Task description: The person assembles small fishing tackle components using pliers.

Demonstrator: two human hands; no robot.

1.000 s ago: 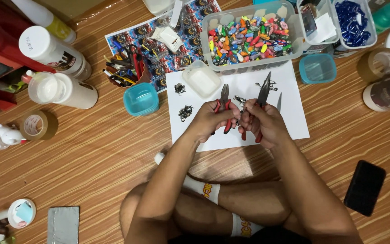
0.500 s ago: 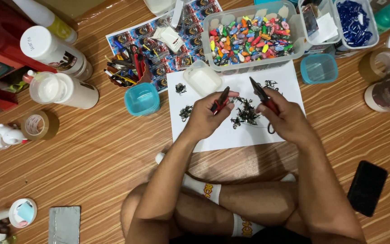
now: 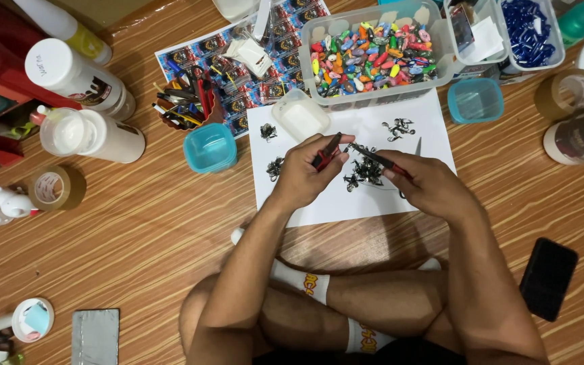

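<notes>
Seen from above, seated cross-legged on a wood-grain floor (image 3: 136, 230). Left hand (image 3: 302, 177) closed around red-handled pliers (image 3: 328, 151), tips aimed up and to the right. Right hand (image 3: 427, 186) clamped on a second pair of pliers (image 3: 376, 159), dark nose pointing left toward the first pair, the two tips close together; whether anything was pinched between them could not be told. Both hands held over a white paper sheet (image 3: 326, 203), just above a dark heap of small metal pieces (image 3: 366, 172) lying near the sheet's middle. Smaller clusters of the same dark bits (image 3: 399, 127) scattered near the sheet's upper edge and left side.

Clear plastic tub of multicoloured beads (image 3: 373, 57) set at the sheet's top edge, touching it. Small frosted lidded box (image 3: 300, 116) on the sheet's upper left corner. Turquoise cup (image 3: 209, 147) just left of the sheet; another turquoise container (image 3: 476, 100) just beyond its upper right corner. Cluster of pens and scissors (image 3: 184, 105) lying on a printed sticker sheet (image 3: 272, 74) beyond the cup. Two white bottles (image 3: 82, 108) lying well to the left, a roll of brown tape (image 3: 55, 188) below them. Clear box of blue beads (image 3: 525, 27) at the top right. Black phone (image 3: 547, 277) on the floor beside the right forearm.
</notes>
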